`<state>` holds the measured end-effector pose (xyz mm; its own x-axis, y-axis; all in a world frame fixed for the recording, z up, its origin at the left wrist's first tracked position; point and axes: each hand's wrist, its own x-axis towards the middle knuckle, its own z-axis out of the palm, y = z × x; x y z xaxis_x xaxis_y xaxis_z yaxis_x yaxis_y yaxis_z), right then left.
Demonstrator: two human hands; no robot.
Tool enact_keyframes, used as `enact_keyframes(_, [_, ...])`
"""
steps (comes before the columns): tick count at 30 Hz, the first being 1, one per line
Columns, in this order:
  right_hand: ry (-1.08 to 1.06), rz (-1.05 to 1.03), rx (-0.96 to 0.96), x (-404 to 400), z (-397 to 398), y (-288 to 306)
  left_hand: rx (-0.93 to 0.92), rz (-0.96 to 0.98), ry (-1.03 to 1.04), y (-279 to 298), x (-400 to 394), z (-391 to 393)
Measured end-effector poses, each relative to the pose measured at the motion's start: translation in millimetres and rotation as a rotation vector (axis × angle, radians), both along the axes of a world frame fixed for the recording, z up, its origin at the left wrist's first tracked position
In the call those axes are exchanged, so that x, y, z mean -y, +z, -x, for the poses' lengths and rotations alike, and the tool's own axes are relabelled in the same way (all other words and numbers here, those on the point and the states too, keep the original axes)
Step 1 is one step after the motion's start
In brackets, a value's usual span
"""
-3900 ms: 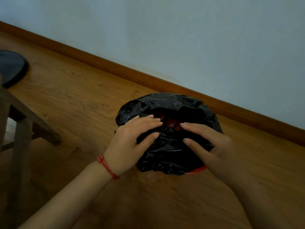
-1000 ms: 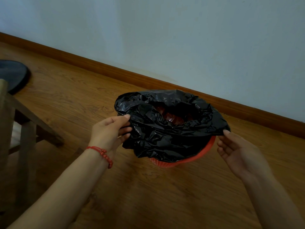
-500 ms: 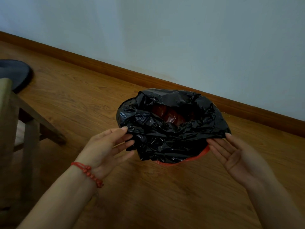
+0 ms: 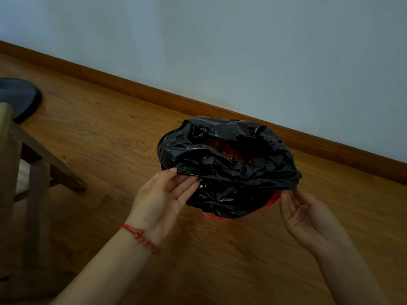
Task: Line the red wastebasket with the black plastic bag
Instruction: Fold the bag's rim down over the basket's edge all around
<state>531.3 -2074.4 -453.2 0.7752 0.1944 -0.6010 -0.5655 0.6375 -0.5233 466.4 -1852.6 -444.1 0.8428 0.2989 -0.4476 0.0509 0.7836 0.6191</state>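
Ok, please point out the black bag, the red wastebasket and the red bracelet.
black bag (image 4: 231, 190): head view, crumpled front side.
red wastebasket (image 4: 214, 217): head view, exposed lower front wall.
red bracelet (image 4: 142, 238): head view, beads on left wrist.
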Motion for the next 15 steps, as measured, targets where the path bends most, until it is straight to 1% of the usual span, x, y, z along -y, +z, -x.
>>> enact_keyframes(3, [-0.007,-0.032,-0.014,-2,2,1,0.04,0.093,0.012,0,1,-4])
enact_keyframes(6, [0.007,-0.028,-0.029,-4,6,1,0.043,0.142,0.012,-1,4,-3])
enact_keyframes(10, [0.007,0.007,-0.044,-4,7,-1,0.016,0.088,-0.013,-2,9,6])
enact_keyframes(15, [0.008,0.044,-0.008,-6,8,3,0.021,0.02,-0.028,-1,9,15])
